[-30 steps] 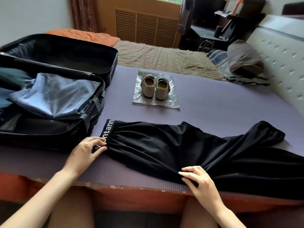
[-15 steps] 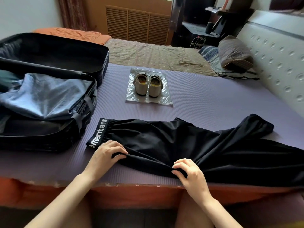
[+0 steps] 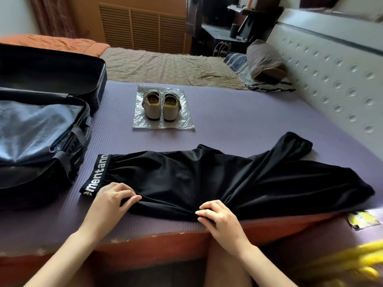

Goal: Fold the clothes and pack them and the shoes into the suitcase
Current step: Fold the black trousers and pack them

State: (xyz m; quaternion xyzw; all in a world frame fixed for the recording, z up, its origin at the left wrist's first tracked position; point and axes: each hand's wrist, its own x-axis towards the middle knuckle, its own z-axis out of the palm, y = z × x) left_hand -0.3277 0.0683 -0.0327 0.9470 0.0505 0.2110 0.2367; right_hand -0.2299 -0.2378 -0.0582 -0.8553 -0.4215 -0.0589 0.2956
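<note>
The black trousers point(image 3: 207, 179), spread on the mat point(image 3: 238, 125) beside the open suitcase point(image 3: 41, 183), are being pinched along their near edge by the left hand point(image 3: 112, 201) near the waistband and by the right hand point(image 3: 219, 218) at mid-length. A bluish garment point(image 3: 35, 129) is lying in the suitcase (how neatly cannot be told). The trousers' folding is judged as only being begun, and the shoes point(image 3: 161, 106) are waiting unpacked on a plastic sheet point(image 3: 186, 123).

Two bare forearms point(image 3: 83, 241), bare left grip point(image 3: 112, 200) and right grip point(image 3: 219, 219), bare thighs point(image 3: 226, 272) low in view
</note>
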